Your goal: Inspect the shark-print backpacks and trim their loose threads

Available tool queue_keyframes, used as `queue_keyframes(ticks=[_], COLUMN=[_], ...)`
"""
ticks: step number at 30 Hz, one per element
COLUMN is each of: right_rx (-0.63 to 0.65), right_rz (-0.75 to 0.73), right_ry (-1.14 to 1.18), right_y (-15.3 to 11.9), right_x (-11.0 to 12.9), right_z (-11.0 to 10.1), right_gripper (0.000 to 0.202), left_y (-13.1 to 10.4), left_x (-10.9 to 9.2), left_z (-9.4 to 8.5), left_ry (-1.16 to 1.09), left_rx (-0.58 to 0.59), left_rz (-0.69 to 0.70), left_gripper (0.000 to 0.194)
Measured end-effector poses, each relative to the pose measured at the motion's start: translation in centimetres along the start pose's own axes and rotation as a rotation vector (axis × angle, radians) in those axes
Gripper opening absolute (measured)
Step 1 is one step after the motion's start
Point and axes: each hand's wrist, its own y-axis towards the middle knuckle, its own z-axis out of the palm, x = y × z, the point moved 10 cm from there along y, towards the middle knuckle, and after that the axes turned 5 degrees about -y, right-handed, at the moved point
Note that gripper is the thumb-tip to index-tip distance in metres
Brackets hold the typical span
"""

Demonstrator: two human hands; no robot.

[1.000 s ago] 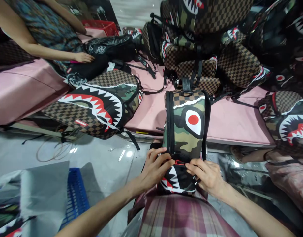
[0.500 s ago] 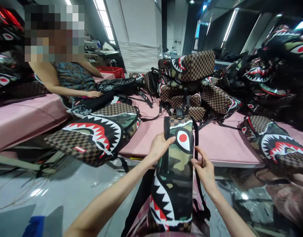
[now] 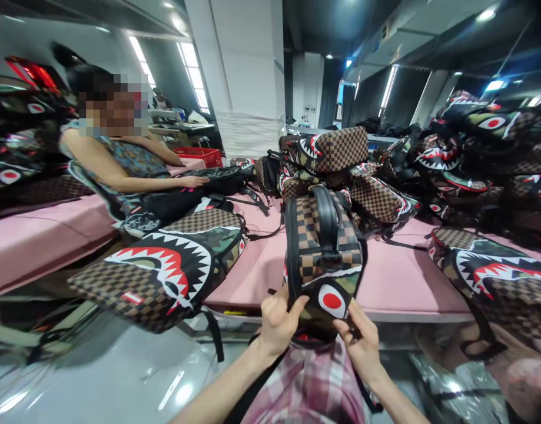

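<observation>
Between my hands is a backpack (image 3: 325, 265) with brown check, camouflage, a red-and-white eye and a black top handle (image 3: 327, 221). Its top faces up and toward me, over my lap at the table's front edge. My left hand (image 3: 281, 321) grips its left side near the black zipped edge, thumb on the front panel. On the right side, beside the eye, my right hand (image 3: 358, 338) pinches the edge with thumb and fingers. The lower part of the backpack is hidden from view.
A shark-mouth backpack (image 3: 164, 268) lies left on the pink table (image 3: 252, 277), overhanging its edge; another backpack (image 3: 495, 271) lies right. Behind are piled backpacks (image 3: 336, 150). A seated person (image 3: 120, 159) at left has a hand on a black item. A red crate (image 3: 203, 158) stands beyond.
The backpack has tipped so its checked top and handle show, and its shark-mouth part is out of sight. Both hands have moved lower in view, still on its sides. The camera view has tilted up.
</observation>
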Motion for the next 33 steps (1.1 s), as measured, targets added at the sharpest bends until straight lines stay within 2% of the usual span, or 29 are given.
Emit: queue_keyframes(ticks=[1,3,5,7,9,11,13,16,20,23,27,29,31,33], right_rx=[-0.005,-0.071,-0.157,-0.158,-0.09,-0.031,-0.048,-0.021,0.189,0.27,0.173,0.146,0.143,0.077], right_rz=[0.002,-0.03,-0.097,-0.184,-0.27,-0.277,-0.154,-0.006,-0.063,-0.117,-0.19,-0.188,-0.166,-0.141], right_ry=[0.0,-0.003,-0.034,-0.09,-0.129,-0.086,0.003,0.028,-0.115,-0.242,-0.493,-0.472,-0.392,-0.387], right_y=[0.3,1.9,4.4,7.0,8.9,10.2,11.2,12.7,15.0,15.7,15.2,15.0,15.5,16.9], right_x=[-0.6,-0.7,0.7,2.8,4.8,5.4,4.4,3.0,3.4,3.7,4.5,4.3,3.2,1.2], right_z=[-0.3,-2.2,-4.7,-5.9,-5.5,-5.0,-5.2,-5.2,-3.5,-3.0,-4.2,-4.6,-4.9,-5.6], right_gripper=[0.034,0.034,0.038,0.044,0.046,0.036,0.02,0.009,0.02,0.018,0.031,0.025,0.015,0.012], left_y=[-0.7,-1.5,-1.5,-1.4,-1.3,-1.6,-1.9,-2.3,-2.1,-2.0,-2.3,-2.4,-2.4,-2.3], left_x=[0.4,0.5,-0.2,-1.0,-1.1,-0.8,-0.4,-0.1,-0.2,-0.4,-0.5,-0.7,-1.1,-1.7], left_z=[0.5,1.6,2.1,2.2,2.2,2.1,1.9,1.5,1.5,1.6,1.6,1.5,1.6,1.7], left_ry=[0.022,0.04,0.03,0.0,-0.032,-0.037,-0.009,0.005,-0.042,-0.064,-0.097,-0.095,-0.117,-0.19], left_rx=[-0.012,0.006,0.033,0.046,0.057,0.062,0.043,0.016,0.022,0.029,0.028,0.006,0.003,0.019], left_rz=[0.005,0.021,0.042,0.052,0.035,0.023,0.036,0.06,0.055,0.057,0.071,0.071,0.06,0.059], left_gripper=[0.023,0.022,0.018,0.013,0.012,0.014,0.016,0.019,0.023,0.024,0.022,0.025,0.027,0.028])
